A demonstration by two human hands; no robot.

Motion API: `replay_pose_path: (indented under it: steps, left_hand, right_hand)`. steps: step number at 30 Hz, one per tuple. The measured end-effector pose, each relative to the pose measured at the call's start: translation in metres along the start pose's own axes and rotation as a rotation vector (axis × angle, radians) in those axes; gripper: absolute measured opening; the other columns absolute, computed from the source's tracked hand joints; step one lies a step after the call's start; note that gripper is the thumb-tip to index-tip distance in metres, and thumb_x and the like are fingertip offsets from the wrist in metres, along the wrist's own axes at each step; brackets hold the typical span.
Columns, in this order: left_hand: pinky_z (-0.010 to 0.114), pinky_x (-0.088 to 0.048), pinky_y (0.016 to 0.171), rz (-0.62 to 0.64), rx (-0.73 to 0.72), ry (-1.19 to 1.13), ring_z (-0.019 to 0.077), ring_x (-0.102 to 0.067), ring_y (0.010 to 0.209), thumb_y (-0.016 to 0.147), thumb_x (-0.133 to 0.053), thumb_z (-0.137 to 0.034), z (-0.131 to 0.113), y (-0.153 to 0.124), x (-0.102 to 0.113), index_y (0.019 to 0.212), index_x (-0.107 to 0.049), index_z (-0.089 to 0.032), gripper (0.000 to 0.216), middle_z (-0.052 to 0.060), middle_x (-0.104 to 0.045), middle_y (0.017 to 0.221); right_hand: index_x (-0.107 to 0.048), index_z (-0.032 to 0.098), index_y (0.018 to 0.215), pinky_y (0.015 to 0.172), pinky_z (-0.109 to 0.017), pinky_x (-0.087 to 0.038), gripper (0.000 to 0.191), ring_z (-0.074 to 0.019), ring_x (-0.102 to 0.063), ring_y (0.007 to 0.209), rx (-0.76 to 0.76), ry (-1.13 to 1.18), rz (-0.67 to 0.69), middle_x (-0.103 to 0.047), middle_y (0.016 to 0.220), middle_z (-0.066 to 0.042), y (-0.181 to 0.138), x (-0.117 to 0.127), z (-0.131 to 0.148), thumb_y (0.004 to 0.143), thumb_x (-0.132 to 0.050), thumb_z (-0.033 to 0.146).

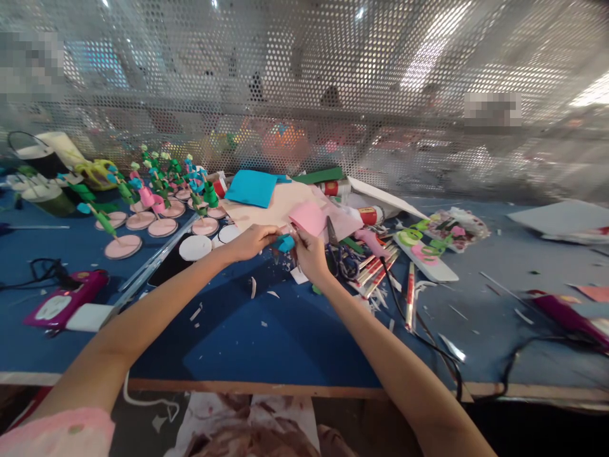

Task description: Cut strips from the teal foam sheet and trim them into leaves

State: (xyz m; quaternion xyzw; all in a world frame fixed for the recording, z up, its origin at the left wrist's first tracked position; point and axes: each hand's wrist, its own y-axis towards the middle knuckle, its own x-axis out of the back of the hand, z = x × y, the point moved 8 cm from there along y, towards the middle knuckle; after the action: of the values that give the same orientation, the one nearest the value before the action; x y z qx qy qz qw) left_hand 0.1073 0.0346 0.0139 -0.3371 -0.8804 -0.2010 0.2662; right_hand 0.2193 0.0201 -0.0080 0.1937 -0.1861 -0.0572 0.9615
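Observation:
Both hands meet over the middle of the table around a small folded piece of blue paper [286, 244]. My left hand [254, 242] comes from the left with its fingertips pinched at the paper's edge. From the other side, my right hand [309, 252] grips it between thumb and fingers; some fingertips are hidden. Behind them lie a pink sheet [308, 217] and a larger blue sheet [252, 188]. Scissors [332, 233] rest just beyond my right hand. White paper discs [195, 248] are on the table left of my left hand.
Paper flower stems on round pink bases [123, 247] crowd the left. A pink glue gun [371, 242] with a black cable lies right of my hands, near striped sticks [410, 295]. Purple power strips [66, 301] sit on both sides. A perforated metal screen [304, 95] stands behind the table.

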Motion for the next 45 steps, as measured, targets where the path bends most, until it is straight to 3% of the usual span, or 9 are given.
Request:
replay_pose_path:
  steps: [6, 12, 17, 24, 31, 35, 41, 45]
  left_hand:
    - [0.02, -0.036, 0.048, 0.109, 0.116, -0.254, 0.0067, -0.049, 0.049, 0.076, -0.058, -0.022, 0.007, -0.002, -0.002, 0.099, -0.051, -0.013, 0.026, 0.001, -0.061, 0.074]
    - [0.025, -0.045, 0.059, 0.132, 0.196, -0.253, 0.0118, -0.06, 0.057, 0.064, -0.065, -0.014, 0.015, -0.003, -0.007, 0.082, -0.053, -0.014, 0.022, -0.002, -0.06, 0.066]
    - [0.023, -0.042, 0.062, 0.171, 0.16, -0.083, 0.0134, -0.062, 0.062, 0.069, -0.065, -0.023, 0.015, -0.004, -0.006, 0.066, -0.063, -0.012, 0.011, 0.001, -0.067, 0.061]
    - [0.023, -0.044, 0.068, 0.22, 0.176, -0.108, 0.0141, -0.064, 0.066, 0.071, -0.064, -0.022, 0.017, -0.004, -0.007, 0.078, -0.068, -0.013, 0.012, 0.003, -0.07, 0.066]
    - [0.026, -0.047, 0.067, 0.276, 0.232, -0.374, 0.0111, -0.062, 0.057, 0.072, -0.064, -0.02, 0.02, -0.007, -0.018, 0.11, -0.057, -0.015, 0.039, 0.0, -0.067, 0.068]
    - [0.026, -0.047, 0.064, 0.299, 0.236, -0.428, 0.0122, -0.063, 0.058, 0.07, -0.067, -0.024, 0.026, -0.006, -0.022, 0.101, -0.059, -0.013, 0.034, 0.001, -0.065, 0.067]
    - [0.027, -0.048, 0.069, 0.277, 0.176, -0.403, 0.0126, -0.062, 0.066, 0.068, -0.069, -0.025, 0.021, -0.002, -0.022, 0.086, -0.059, -0.012, 0.024, 0.002, -0.064, 0.073]
    - [0.022, -0.039, 0.052, 0.278, 0.174, -0.336, 0.0096, -0.05, 0.051, 0.072, -0.064, -0.029, 0.018, -0.003, -0.023, 0.091, -0.054, -0.013, 0.027, -0.004, -0.053, 0.058]
  right_hand:
    - [-0.037, 0.021, 0.052, 0.041, -0.024, -0.025, 0.047, -0.0094, -0.035, 0.039, -0.045, 0.037, -0.002, -0.039, 0.039, 0.004, 0.001, 0.001, -0.006, 0.082, -0.041, 0.058]
    - [-0.034, 0.022, 0.051, 0.041, -0.025, -0.023, 0.052, -0.0085, -0.031, 0.038, -0.021, 0.08, 0.11, -0.034, 0.039, 0.005, 0.001, -0.009, -0.004, 0.08, -0.04, 0.065]
    - [-0.03, 0.021, 0.049, 0.045, -0.025, -0.023, 0.052, -0.009, -0.032, 0.043, 0.103, -0.135, 0.104, -0.03, 0.042, 0.005, 0.0, -0.007, 0.01, 0.083, -0.039, 0.059]
    - [-0.027, 0.021, 0.05, 0.047, -0.025, -0.023, 0.048, -0.0088, -0.032, 0.044, 0.151, -0.199, 0.078, -0.028, 0.042, 0.005, 0.0, -0.002, 0.016, 0.086, -0.038, 0.051]
    - [-0.033, 0.021, 0.052, 0.047, -0.025, -0.027, 0.044, -0.0104, -0.038, 0.042, 0.162, -0.209, 0.114, -0.036, 0.041, 0.004, -0.005, -0.007, 0.02, 0.086, -0.039, 0.049]
    - [-0.036, 0.021, 0.054, 0.048, -0.024, -0.031, 0.042, -0.011, -0.042, 0.042, 0.178, -0.165, 0.197, -0.041, 0.042, 0.003, -0.009, -0.014, 0.025, 0.087, -0.039, 0.048]
    - [-0.035, 0.021, 0.054, 0.047, -0.023, -0.029, 0.047, -0.0098, -0.038, 0.044, 0.208, -0.11, 0.189, -0.036, 0.044, 0.004, -0.008, -0.013, 0.029, 0.085, -0.038, 0.056]
    - [-0.035, 0.02, 0.054, 0.047, -0.023, -0.027, 0.046, -0.009, -0.036, 0.043, 0.206, -0.085, 0.216, -0.035, 0.043, 0.005, -0.008, -0.014, 0.027, 0.085, -0.04, 0.054]
